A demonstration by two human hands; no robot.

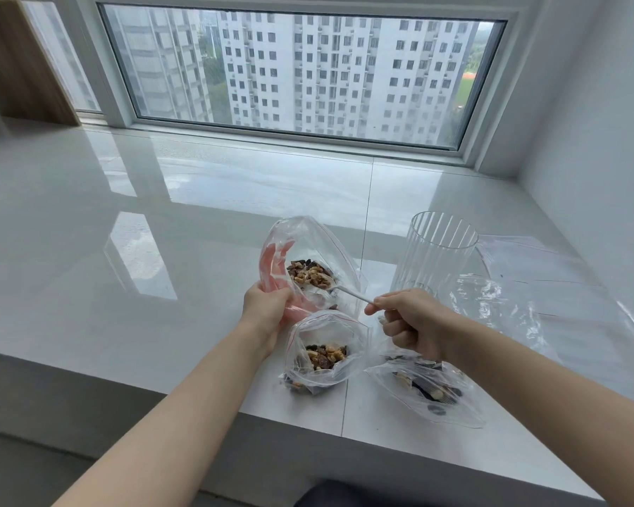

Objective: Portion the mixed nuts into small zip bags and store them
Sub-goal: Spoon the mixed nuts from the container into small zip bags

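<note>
Evidently, the limp zip bag point(308, 265) was gripped by the left hand point(268, 305) at its mouth; the spoon point(339, 287) was pinched by the right hand point(412, 323).

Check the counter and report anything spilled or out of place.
Nothing spilled that I can see. The nuts sit inside the bags; the spoon is loaded inside the held bag. The ribbed glass stands upright, empty.
</note>
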